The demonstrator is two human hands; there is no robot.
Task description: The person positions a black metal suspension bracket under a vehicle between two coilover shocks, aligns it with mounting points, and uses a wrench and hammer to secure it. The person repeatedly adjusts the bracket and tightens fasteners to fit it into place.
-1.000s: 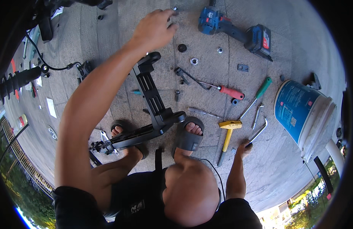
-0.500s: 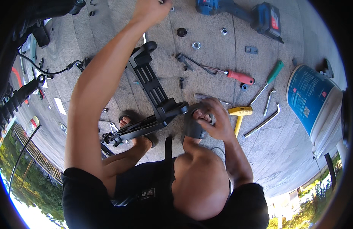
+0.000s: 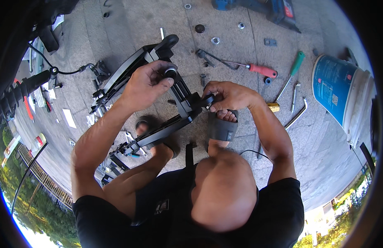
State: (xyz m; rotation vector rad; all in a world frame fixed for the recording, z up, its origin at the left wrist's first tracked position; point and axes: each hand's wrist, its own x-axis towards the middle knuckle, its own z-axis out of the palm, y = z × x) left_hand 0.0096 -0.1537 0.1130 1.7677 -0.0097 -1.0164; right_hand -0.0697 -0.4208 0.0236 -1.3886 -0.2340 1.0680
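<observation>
A black metal swingarm [image 3: 181, 89], with slotted crosspiece and two long arms, lies between my legs. My left hand [image 3: 146, 87] is closed on a small round black part with a shiny rim [image 3: 171, 73], held just above the crosspiece. My right hand [image 3: 230, 96] is closed around the rounded near-right end of the swingarm, thumb and fingers at its eye. Whether a small part is also in those fingers is hidden. Near the right hand lies a dark bolt [image 3: 203, 79] on the paving.
To the right lie a red-handled screwdriver [image 3: 262, 71], a green-handled screwdriver [image 3: 297, 64], a bent wrench [image 3: 298, 115] and a blue-white bucket [image 3: 336, 89]. Beyond are metal nuts [image 3: 215, 40], a black disc [image 3: 199, 28] and a blue power tool [image 3: 278, 14]. A shock absorber [image 3: 28, 87] juts in at left.
My left hand has come back from the far ground to above the swingarm, carrying the round part. My right hand has moved up and closed on the swingarm's end.
</observation>
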